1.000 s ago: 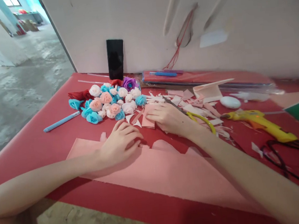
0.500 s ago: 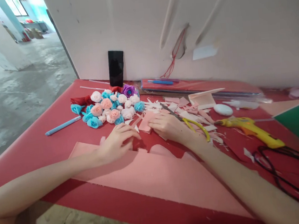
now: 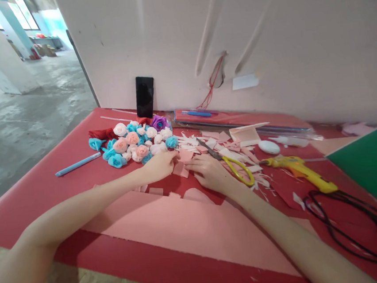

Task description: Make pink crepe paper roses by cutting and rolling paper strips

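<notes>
My left hand [image 3: 159, 165] reaches forward over the red table [image 3: 45, 182], its fingers curled at a small pink paper piece [image 3: 182, 169] just below the pile of paper roses [image 3: 131, 140]. My right hand [image 3: 208, 170] lies beside it with fingers bent, pressing on the same cluster of pink pieces. Whether either hand has a piece gripped is hidden. Yellow-handled scissors [image 3: 230, 164] lie right behind my right hand. A large pink paper sheet [image 3: 183, 224] with a notched upper edge lies under both forearms.
A yellow glue gun [image 3: 298, 171] and its black cord [image 3: 349, 219] lie at the right. A blue pen [image 3: 77, 164] lies at the left. A black phone [image 3: 144, 96] leans on the wall. Pink scraps [image 3: 239, 147], a white oval object [image 3: 269, 147] and green card [image 3: 374, 163] are nearby.
My left hand moved forward off the big pink sheet to the small pink pieces by the roses. My right hand stayed on the pieces. The camera tilted down a little.
</notes>
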Tool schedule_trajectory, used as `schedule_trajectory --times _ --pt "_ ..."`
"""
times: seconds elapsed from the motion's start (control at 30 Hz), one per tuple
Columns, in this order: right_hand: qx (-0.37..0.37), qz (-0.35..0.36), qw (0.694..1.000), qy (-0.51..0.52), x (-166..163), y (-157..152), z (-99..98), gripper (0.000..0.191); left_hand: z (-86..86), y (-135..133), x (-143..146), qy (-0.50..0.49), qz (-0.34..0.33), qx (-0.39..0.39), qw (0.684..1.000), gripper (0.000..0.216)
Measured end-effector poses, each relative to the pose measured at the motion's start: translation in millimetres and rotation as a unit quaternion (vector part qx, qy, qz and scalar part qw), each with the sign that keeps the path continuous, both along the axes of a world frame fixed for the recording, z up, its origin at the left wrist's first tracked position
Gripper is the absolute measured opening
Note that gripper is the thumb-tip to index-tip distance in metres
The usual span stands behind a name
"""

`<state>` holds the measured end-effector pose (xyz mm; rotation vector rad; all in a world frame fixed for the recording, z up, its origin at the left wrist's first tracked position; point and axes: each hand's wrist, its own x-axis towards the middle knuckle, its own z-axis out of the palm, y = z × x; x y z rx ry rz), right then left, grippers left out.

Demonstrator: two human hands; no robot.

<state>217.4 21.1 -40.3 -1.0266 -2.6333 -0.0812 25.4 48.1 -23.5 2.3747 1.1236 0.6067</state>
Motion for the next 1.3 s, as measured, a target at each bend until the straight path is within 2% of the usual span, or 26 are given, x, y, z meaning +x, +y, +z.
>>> schedule_trajectory --times 0.23,0.4,0.53,0.6,0.67,0.77,0.87,0.97,1.1,1.3 --pt "0.015 -0.028 0.998 0.048 2.5 -11.0 -13.6 0.018 -3.0 10.5 5.9 0.014 0.028 -0.062 0.998 0.018" --pt "0.014 -0.035 0.993 0.111 0.2 -11.9 -23.5 0.017 -3.1 21.2 15.7 0.037 0.034 -0.109 0.993 0.026" --pt "0.000 -0.054 0.980 0.189 -2.0 -13.2 -15.8 0.017 2.9 19.6 22.4 0.042 0.022 -0.124 0.991 0.024" --pt "-0.006 -0.093 0.964 0.249 -0.1 -15.2 -3.5 0.017 9.5 14.9 22.3 0.021 0.020 -0.127 0.991 0.019" --pt "-0.016 -0.156 0.934 0.321 3.2 -18.8 12.4 0.017 18.8 7.1 19.8 -0.014 0.022 -0.134 0.991 0.012" --pt "-0.096 -0.215 0.890 0.391 5.5 -29.5 34.4 0.020 33.7 -10.2 14.8 -0.068 0.014 -0.166 0.984 0.012" --pt "-0.250 -0.179 0.861 0.405 -0.4 -47.4 44.9 0.023 42.7 -31.1 12.0 -0.115 0.002 -0.208 0.971 0.009" --pt "-0.341 -0.158 0.824 0.424 -10.1 -66.4 44.0 0.024 42.6 -49.8 11.7 -0.153 -0.005 -0.243 0.958 0.011" --pt "-0.368 -0.182 0.788 0.459 -17.3 -80.9 37.9 0.022 35.5 -64.7 11.9 -0.183 -0.013 -0.273 0.944 0.021" --pt "-0.337 -0.201 0.769 0.505 -16.4 -87.5 35.5 0.019 34.9 -70.5 12.6 -0.250 -0.021 -0.294 0.922 0.020"
